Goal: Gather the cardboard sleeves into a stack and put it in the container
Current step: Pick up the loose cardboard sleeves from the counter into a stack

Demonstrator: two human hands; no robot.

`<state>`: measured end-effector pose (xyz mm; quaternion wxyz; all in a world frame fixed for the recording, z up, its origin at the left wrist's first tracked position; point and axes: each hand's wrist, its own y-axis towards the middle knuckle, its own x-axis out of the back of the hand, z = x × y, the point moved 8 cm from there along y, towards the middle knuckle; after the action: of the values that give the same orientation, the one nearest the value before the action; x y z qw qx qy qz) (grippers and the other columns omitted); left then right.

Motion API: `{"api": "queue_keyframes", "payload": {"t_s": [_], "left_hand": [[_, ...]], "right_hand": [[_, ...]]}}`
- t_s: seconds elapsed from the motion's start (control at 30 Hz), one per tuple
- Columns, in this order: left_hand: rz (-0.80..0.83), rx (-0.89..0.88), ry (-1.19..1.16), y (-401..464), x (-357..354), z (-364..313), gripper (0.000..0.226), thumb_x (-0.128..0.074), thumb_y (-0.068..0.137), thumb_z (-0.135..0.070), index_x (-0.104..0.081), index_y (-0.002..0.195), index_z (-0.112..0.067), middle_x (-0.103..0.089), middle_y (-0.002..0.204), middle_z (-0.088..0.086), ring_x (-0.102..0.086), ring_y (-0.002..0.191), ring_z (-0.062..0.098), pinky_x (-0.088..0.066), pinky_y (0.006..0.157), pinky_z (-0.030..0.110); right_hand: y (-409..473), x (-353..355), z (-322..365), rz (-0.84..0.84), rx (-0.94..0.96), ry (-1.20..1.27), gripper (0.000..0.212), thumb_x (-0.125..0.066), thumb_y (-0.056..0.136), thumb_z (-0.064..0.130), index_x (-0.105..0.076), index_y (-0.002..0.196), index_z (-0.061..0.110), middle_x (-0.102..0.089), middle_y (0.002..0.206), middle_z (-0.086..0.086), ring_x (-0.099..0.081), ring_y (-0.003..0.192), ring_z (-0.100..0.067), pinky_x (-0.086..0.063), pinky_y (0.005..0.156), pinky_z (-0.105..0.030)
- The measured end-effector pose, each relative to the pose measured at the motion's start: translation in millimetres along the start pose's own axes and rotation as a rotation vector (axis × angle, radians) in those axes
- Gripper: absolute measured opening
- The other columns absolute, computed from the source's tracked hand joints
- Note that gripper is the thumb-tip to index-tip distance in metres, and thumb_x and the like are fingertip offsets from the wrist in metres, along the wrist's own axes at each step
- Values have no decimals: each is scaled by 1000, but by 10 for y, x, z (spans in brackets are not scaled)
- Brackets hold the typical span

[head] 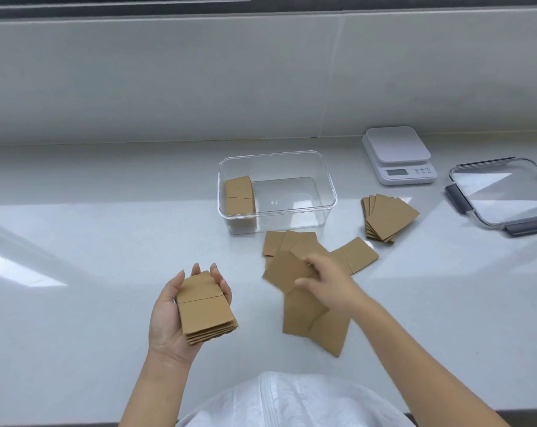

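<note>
My left hand [168,315] lies palm up and cradles a stack of brown cardboard sleeves [205,312]. To its right, my right hand [325,282] pinches one sleeve [287,269], blurred, just above several loose sleeves [316,325] scattered on the counter. The clear container [325,183] stands behind them with a stack of sleeves [239,195] upright at its left end. A fanned pile of sleeves [387,218] lies right of the container.
A white kitchen scale [398,157] sits at the back right. The container's clear lid [504,195] with grey clips lies at the right edge. A tiled wall rises behind the white counter [91,241].
</note>
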<state>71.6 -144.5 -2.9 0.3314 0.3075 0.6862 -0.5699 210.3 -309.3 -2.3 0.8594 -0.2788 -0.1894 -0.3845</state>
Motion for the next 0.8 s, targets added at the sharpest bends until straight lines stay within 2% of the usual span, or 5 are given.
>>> {"api": "queue_keyframes", "payload": {"t_s": [0.13, 0.23, 0.43, 0.63, 0.8], "left_hand": [[-39, 29, 37, 74, 17, 52, 63, -86, 38, -5, -63, 96, -14, -67, 102, 14, -67, 81, 26, -56, 71, 41], [-50, 39, 61, 129, -15, 79, 65, -86, 36, -4, -63, 96, -13, -67, 101, 14, -68, 80, 27, -56, 70, 41], [-98, 56, 97, 180, 33, 89, 69, -86, 35, -4, -64, 99, -14, -68, 102, 15, -67, 83, 27, -54, 73, 42], [-141, 139, 184, 199, 13, 231, 25, -65, 73, -19, -63, 98, -15, -68, 99, 14, -66, 77, 26, -54, 72, 40], [-142, 155, 196, 213, 0, 241, 39, -75, 62, -12, -64, 98, -15, -67, 100, 15, -67, 75, 28, -55, 70, 42]], "right_hand": [[176, 591, -304, -249, -177, 0, 22, -66, 84, 18, -62, 90, -2, -57, 78, -6, -50, 71, -20, -36, 54, -22], [307, 559, -383, -213, -247, -80, 22, -66, 85, 21, -59, 87, 0, -55, 77, -5, -47, 63, -14, -35, 45, -12], [393, 343, -411, -225, -256, -496, 39, -59, 88, 39, -55, 106, 4, -51, 117, -16, -44, 114, -32, -39, 94, -36], [387, 295, -304, -225, -204, -575, 34, -58, 90, 35, -51, 106, 6, -56, 111, -14, -54, 104, -30, -44, 82, -35], [345, 307, -207, -151, -185, -440, 28, -60, 89, 31, -46, 102, 11, -54, 100, -10, -55, 90, -31, -42, 68, -34]]}}
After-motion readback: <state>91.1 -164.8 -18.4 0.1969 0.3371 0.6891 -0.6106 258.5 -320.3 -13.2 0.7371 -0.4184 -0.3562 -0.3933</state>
